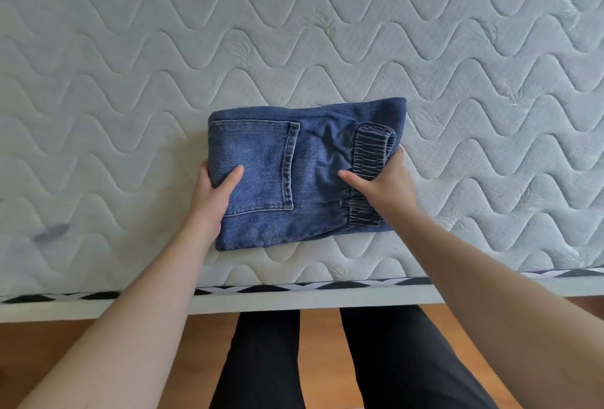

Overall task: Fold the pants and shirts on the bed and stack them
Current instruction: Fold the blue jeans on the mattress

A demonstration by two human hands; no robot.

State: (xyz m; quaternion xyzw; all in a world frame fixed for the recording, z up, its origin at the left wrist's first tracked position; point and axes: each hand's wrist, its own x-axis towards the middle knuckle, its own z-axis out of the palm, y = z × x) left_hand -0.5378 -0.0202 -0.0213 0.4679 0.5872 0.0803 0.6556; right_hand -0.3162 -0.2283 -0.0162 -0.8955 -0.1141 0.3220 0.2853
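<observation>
Both bare forearms reach forward over the near edge of the bed. The left hand (212, 194) has its thumb lying on top of the denim, right on the back pocket, while the fingers wrap around the left side and disappear underneath, so it's properly grasping that end. The right hand (380, 185) does the mirror thing: thumb pointing inward across the top, fingers curled around the right side next to the gathered elastic waistband, gripping it too. Can't see the fingertips under the fabric on either side.

The surface is a pale grey-white quilted mattress (294, 33) with wavy stitching, plus a black-and-white zigzag trim (313, 287) along its near edge. There's a small dark smudge (52, 232) near the mattress's near-left part. Below the edge you get an orange-brown wooden floor (320, 359) and the person's legs in black trousers (408, 359).

The folded blue denim jeans (304, 173) sit as a compact rectangle close to the near edge, roughly centred left-to-right. The bundle lies flat between the two hands, pocket side towards the left grip, dark elastic waistband bunched on the right, just under the right palm.
</observation>
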